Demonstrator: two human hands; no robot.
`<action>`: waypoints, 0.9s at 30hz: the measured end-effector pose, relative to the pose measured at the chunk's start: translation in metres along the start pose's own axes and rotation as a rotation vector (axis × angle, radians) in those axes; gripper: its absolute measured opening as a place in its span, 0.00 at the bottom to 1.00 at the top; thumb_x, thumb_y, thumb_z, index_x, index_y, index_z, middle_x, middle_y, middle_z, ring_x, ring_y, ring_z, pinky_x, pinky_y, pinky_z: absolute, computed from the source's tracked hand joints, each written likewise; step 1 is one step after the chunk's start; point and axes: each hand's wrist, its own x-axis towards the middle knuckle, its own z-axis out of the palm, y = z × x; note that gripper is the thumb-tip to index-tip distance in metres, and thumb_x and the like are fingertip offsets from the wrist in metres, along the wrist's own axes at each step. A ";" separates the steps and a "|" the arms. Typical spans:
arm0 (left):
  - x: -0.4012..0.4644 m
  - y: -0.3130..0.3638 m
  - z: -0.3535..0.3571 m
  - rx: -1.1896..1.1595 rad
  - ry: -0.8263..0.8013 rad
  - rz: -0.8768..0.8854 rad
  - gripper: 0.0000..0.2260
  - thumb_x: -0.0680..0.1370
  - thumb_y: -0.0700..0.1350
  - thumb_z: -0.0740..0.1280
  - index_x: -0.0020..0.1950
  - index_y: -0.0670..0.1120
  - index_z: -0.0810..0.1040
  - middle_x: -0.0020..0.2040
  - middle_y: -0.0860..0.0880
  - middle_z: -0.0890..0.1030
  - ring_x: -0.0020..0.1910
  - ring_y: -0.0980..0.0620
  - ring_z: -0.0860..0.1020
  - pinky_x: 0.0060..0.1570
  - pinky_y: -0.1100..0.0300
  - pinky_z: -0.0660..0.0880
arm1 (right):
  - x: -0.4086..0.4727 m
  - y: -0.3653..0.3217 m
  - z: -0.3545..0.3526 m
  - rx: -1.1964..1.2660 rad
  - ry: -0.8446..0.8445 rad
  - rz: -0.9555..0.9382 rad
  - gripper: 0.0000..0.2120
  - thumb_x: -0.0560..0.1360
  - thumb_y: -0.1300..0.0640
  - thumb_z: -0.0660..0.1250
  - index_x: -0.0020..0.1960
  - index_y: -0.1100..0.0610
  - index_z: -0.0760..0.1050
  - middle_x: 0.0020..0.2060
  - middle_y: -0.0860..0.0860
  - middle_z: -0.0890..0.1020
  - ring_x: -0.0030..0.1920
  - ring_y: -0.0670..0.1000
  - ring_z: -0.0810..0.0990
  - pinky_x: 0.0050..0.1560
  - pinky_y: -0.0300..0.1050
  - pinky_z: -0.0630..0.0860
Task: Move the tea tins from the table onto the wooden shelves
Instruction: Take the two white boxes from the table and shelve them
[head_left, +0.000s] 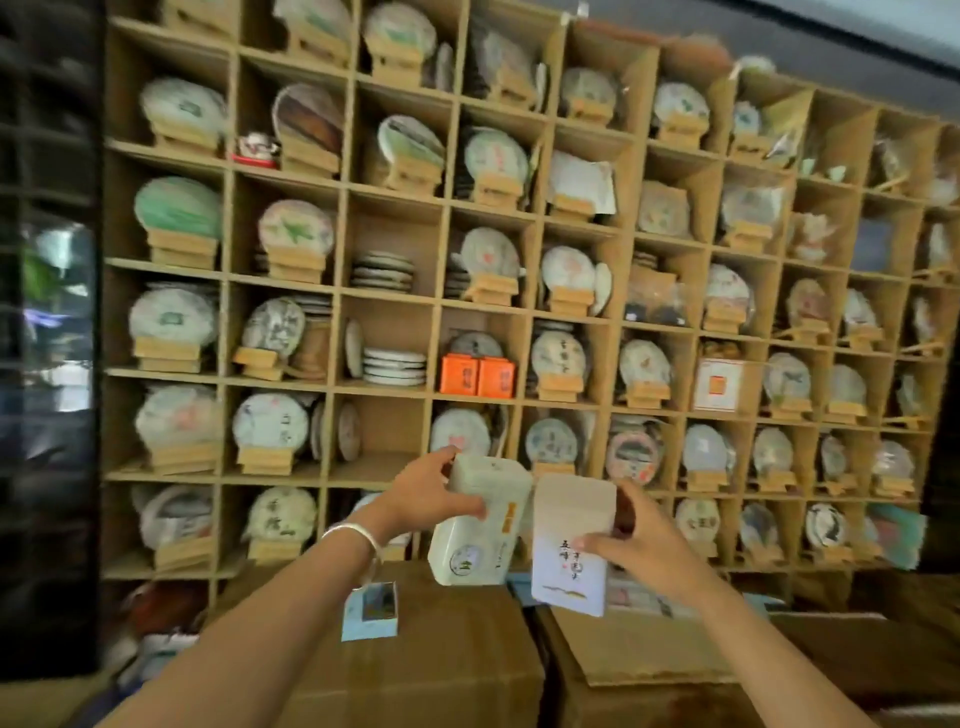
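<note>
Both hands are raised in front of the wooden shelves (540, 312), each holding one tea tin.

Left hand (423, 493): the grip is wrapped round the upper part of a pale green tin (475, 525), thumb across its front face and fingers curled over the top edge. The tin is tilted, its top leaning right, with a round emblem near its lower end and an orange label strip on its side. A silver bangle (358, 540) sits on the left wrist.

Right hand (641, 545): the grip pinches a white tin (571, 540) by its right side, thumb on the front face, fingers behind. The tin stands nearly upright and carries dark characters and a thin line motif near its base. The two tins are just beside each other — their upper corners appear to touch or nearly so; which, cannot be told.

Both tins are held in the air, level with the lower shelf rows and not inside any compartment.

Shelves: a grid of square compartments, most holding round wrapped tea cakes (176, 317) on small wooden stands. One middle compartment holds two orange boxes (477, 374).

Below the hands lie brown cardboard cartons (457, 654) — a small light-blue box (370, 610) rests on the left one.
</note>
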 end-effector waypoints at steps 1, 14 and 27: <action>-0.003 -0.015 -0.021 0.003 0.033 -0.021 0.24 0.61 0.53 0.77 0.53 0.52 0.75 0.50 0.53 0.82 0.48 0.54 0.81 0.47 0.57 0.79 | 0.016 -0.006 0.023 0.019 -0.021 -0.026 0.29 0.64 0.55 0.80 0.57 0.41 0.69 0.51 0.41 0.80 0.51 0.40 0.80 0.45 0.39 0.78; 0.041 -0.139 -0.160 -0.036 0.299 -0.183 0.17 0.64 0.48 0.78 0.49 0.48 0.80 0.44 0.51 0.84 0.42 0.54 0.83 0.43 0.57 0.82 | 0.198 -0.024 0.201 0.166 -0.184 -0.163 0.26 0.64 0.47 0.79 0.54 0.37 0.67 0.54 0.42 0.78 0.51 0.42 0.80 0.40 0.38 0.78; 0.261 -0.164 -0.257 -0.224 0.484 -0.062 0.21 0.70 0.44 0.75 0.60 0.45 0.74 0.51 0.45 0.83 0.46 0.49 0.84 0.46 0.49 0.82 | 0.464 -0.060 0.211 0.405 -0.107 -0.367 0.26 0.64 0.55 0.80 0.58 0.47 0.72 0.52 0.50 0.82 0.45 0.41 0.83 0.37 0.36 0.79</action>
